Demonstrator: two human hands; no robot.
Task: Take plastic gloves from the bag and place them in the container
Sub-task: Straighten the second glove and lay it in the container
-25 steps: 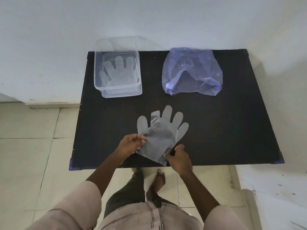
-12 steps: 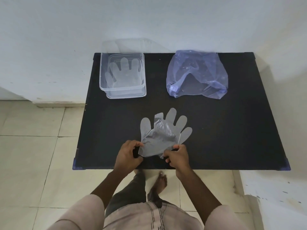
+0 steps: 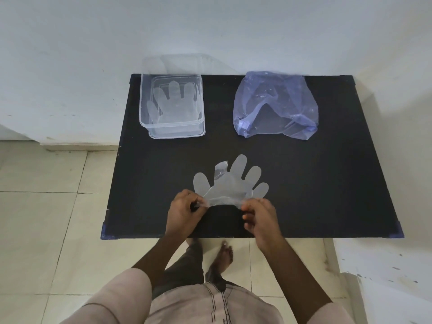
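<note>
Two bare hands are seen at the lower centre of the frame, each pinching the cuff edge of a thin translucent plastic glove (image 3: 230,183) that lies on the black rectangular table (image 3: 315,183). The left hand (image 3: 184,213) is closed on the left corner of the cuff, the right hand (image 3: 259,218) on the right corner, and the glove's fingers are spread toward the upper part of the frame. One of its fingers appears folded under.

A clear rectangular plastic container (image 3: 173,106) is seen at the upper left of the table, with at least one translucent glove already laid flat inside; the exact count cannot be told. A crumpled bluish transparent plastic bag (image 3: 275,106) rests at the upper right, well apart from the container.

For the step to be done well, the cuff should be kept taut between both pinches so that the flimsy film does not curl, and the glove should be lifted level, carried to the upper left and lowered flat onto the glove already inside. A slow release is advised, since such light film is likely to cling to the fingers.

Against the earlier frame, the cuff is now drawn out wider between the hands, and the crumpled palm is seen smoothed and flatter on the table.
</note>
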